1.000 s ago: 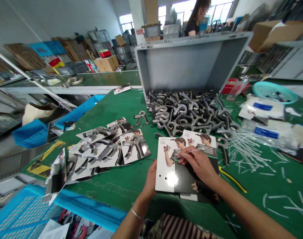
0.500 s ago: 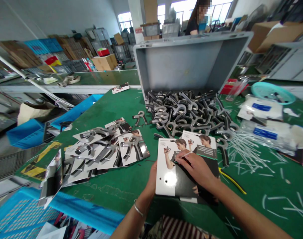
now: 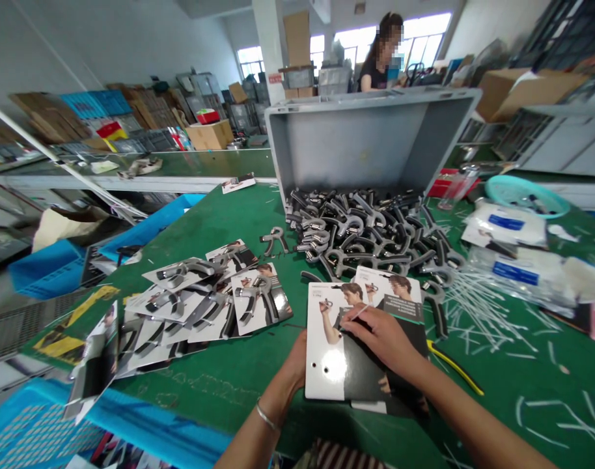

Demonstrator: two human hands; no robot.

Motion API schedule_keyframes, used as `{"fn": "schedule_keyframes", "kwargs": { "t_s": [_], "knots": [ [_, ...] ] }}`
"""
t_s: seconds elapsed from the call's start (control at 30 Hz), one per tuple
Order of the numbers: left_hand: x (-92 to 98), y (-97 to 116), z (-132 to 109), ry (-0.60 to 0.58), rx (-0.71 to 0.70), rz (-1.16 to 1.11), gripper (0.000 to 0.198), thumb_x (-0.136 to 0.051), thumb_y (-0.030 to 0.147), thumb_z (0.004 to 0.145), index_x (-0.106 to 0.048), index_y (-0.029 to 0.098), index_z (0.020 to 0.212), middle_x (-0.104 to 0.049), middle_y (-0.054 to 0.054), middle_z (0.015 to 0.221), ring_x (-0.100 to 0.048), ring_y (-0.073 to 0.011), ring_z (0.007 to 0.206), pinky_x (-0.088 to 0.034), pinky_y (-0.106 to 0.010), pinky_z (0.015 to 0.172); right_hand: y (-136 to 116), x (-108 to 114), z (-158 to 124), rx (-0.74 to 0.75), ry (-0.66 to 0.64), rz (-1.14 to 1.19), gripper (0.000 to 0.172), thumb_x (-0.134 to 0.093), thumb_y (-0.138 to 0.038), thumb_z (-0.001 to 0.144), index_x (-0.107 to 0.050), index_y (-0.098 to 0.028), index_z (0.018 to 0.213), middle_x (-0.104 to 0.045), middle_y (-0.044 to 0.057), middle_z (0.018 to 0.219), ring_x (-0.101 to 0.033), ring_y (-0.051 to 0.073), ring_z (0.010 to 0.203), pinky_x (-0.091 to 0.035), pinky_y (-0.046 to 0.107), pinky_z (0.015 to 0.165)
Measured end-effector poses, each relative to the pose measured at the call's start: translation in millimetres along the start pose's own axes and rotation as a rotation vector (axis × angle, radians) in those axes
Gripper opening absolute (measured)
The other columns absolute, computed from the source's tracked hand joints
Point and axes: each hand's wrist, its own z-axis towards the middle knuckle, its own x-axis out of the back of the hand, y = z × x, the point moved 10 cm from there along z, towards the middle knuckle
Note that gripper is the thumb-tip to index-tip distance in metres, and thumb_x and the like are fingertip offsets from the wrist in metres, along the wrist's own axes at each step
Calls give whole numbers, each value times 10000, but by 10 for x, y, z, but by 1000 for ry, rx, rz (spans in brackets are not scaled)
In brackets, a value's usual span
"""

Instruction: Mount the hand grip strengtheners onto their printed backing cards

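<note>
A printed backing card (image 3: 325, 352) with small punched holes is tilted up in front of me. My left hand (image 3: 297, 365) grips its left edge, the fingers hidden behind it. My right hand (image 3: 383, 332) pinches a thin white cable tie (image 3: 360, 311) against the card's face, close to its middle. Under and behind this card lies a second backing card (image 3: 392, 290). Beyond them a heap of grey and black hand grip strengtheners (image 3: 356, 221) spills out of a tipped grey crate (image 3: 356, 140). One loose hand grip strengthener (image 3: 275, 241) lies left of the heap.
Cards with grip strengtheners on them (image 3: 194, 299) are piled at the left. Loose white cable ties (image 3: 487, 312), yellow-handled pliers (image 3: 456, 368) and plastic bags (image 3: 517, 267) lie at the right. A blue basket (image 3: 146, 417) stands at the table's front edge. Across the crate is another person (image 3: 375, 71).
The view has tilted up slightly, so the table things sit lower in the picture. My right hand's fingertips stay close to the same spot on the card with the cable tie.
</note>
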Motion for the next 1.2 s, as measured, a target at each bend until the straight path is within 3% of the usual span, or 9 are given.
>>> {"fn": "schedule_keyframes", "kwargs": {
  "t_s": [0.2,0.27,0.37,0.5,0.57,0.7,0.83,1.0,1.2],
  "knots": [
    [-3,123,-29,5,-129,78,263,-805,295,646,-728,132,838,-656,-11,595,-573,-151,524,-464,-256,544,121,63,-15,-125,29,174,181,-557,-366,947,-690,-251,987,-710,17,950,-633,181,744,-478,306,729],
    [52,266,-124,18,-290,238,278,-787,262,678,-748,166,935,-727,-49,783,-653,-211,727,-521,-304,700,99,56,-15,-121,-2,203,195,-544,-365,956,-699,-253,994,-706,18,960,-628,174,729,-479,301,717],
    [54,420,-393,-56,-533,600,266,-743,221,731,-766,214,996,-722,-98,1111,-631,-295,1059,-483,-403,953,-16,45,-6,-32,-44,174,201,-540,-347,964,-721,-259,980,-696,29,988,-641,196,879,-468,316,829],
    [82,264,-677,-266,-502,812,347,-621,193,831,-712,246,1162,-637,-110,1302,-570,-295,1213,-432,-436,1054,-103,15,-4,51,-74,101,208,-536,-334,972,-729,-260,1000,-682,44,990,-623,208,965,-448,329,890],
    [101,208,-732,-293,-489,858,381,-594,189,851,-678,242,1219,-602,-113,1347,-544,-281,1250,-413,-422,1080,-107,-4,-3,53,-89,82,218,-525,-334,979,-724,-251,1005,-675,50,987,-619,204,952,-451,327,879],
    [82,275,-654,-122,-562,864,306,-569,193,862,-712,213,1131,-660,-107,1192,-612,-260,1094,-476,-388,980,-118,-10,-4,47,-109,83,220,-515,-327,984,-717,-240,991,-670,51,989,-614,202,957,-444,325,886],
    [-94,576,-696,48,-669,743,289,-526,201,895,-698,205,1128,-657,-90,1067,-626,-227,968,-504,-328,849,-61,78,-42,18,-57,184,208,-524,-336,979,-709,-243,1001,-671,37,1014,-615,191,971,-437,311,897],
    [-601,914,-778,-81,-746,969,268,-554,131,862,-728,228,1041,-679,-69,1002,-610,-213,935,-466,-302,853,46,204,-127,-48,34,283,203,-535,-357,973,-688,-252,1055,-671,21,990,-619,172,895,-454,285,827],
    [-637,835,-476,-108,-625,1043,173,-578,97,774,-736,161,807,-687,-61,766,-592,-199,701,-465,-300,728,-117,149,-139,65,-15,188,198,-495,-299,995,-679,-244,1045,-660,33,1036,-600,182,1006,-423,313,924]
  ]
}}
